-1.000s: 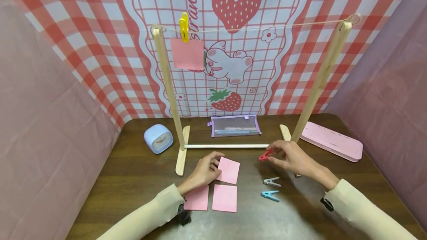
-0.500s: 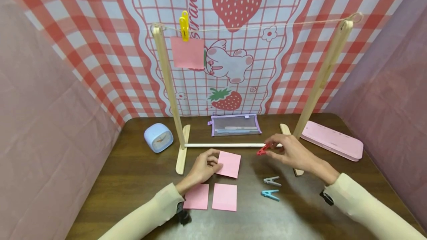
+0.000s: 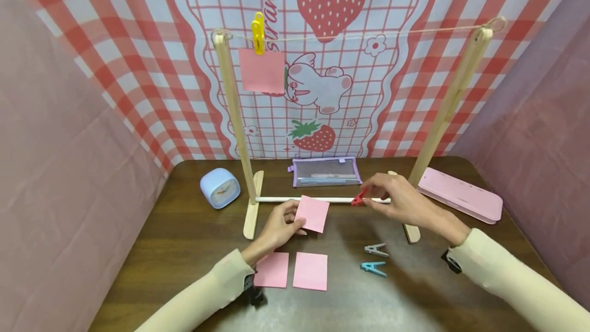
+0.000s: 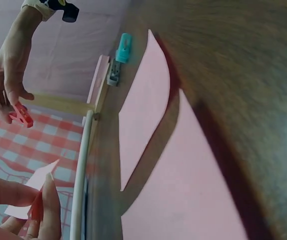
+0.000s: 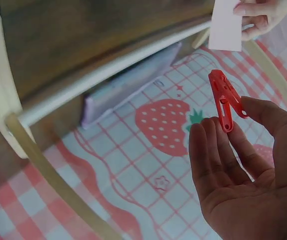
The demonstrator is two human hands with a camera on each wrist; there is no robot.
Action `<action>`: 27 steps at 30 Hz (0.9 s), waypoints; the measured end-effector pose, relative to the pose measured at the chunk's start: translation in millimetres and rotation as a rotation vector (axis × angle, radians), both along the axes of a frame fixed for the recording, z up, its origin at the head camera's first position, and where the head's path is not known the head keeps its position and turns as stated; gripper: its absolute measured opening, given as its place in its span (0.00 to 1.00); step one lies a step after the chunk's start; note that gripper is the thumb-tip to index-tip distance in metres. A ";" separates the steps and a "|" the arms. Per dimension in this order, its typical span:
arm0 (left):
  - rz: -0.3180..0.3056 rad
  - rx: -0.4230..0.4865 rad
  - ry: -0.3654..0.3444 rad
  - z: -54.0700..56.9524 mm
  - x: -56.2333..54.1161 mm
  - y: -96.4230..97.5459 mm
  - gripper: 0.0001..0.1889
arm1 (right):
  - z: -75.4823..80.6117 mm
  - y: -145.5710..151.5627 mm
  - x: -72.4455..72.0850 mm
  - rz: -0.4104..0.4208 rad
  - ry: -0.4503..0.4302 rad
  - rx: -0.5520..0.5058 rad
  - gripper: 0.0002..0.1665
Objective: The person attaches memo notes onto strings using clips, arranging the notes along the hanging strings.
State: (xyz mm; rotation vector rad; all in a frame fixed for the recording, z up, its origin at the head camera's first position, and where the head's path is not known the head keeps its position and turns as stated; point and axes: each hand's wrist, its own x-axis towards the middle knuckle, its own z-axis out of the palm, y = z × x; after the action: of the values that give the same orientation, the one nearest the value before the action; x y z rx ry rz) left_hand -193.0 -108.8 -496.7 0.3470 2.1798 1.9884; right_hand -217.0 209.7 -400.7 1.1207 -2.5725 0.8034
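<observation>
My left hand (image 3: 281, 227) pinches a pink sticky note (image 3: 314, 214) by its left edge, thumb in front, raised off the table. In the right wrist view my right hand (image 5: 248, 165) holds a red clothespin (image 5: 224, 97) by its handle ends between thumb and fingers. Two more pink notes lie side by side on the table, one on the right (image 3: 311, 271) and one on the left (image 3: 273, 270) partly under my left wrist. A grey clothespin (image 3: 376, 250) and a blue clothespin (image 3: 373, 268) lie below my right hand. A yellow clothespin (image 3: 258, 34) fixes another pink note (image 3: 262, 70) to the string.
A wooden stand carries the string (image 3: 369, 36) between its left post (image 3: 234, 111) and right post (image 3: 454, 101), with a white rod (image 3: 281, 200) low across. Behind it lies a purple mesh pouch (image 3: 326, 172). A blue clock (image 3: 219, 188) stands left, a pink case (image 3: 461, 195) right.
My left hand has lifted the pink note up and away from the table. My right hand has risen slightly and moved left with the red clothespin.
</observation>
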 end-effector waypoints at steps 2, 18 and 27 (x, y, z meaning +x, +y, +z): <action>0.018 0.001 0.003 0.8 -0.6 0.0 0.18 | 7.5 -3.1 -0.7 0.002 0.009 -0.003 0.13; 0.125 0.132 0.026 21.8 -8.2 6.7 0.14 | 71.4 -30.8 -5.9 0.060 0.052 0.024 0.16; 0.176 0.217 0.039 31.7 -14.5 8.5 0.16 | 98.6 -46.8 -11.3 0.054 0.122 0.041 0.17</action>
State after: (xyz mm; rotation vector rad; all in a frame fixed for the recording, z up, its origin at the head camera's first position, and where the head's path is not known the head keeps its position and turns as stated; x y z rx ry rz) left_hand -207.5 -100.4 -465.0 0.2309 2.0860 2.3397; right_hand -228.4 162.9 -302.0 1.2167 -2.4784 0.6742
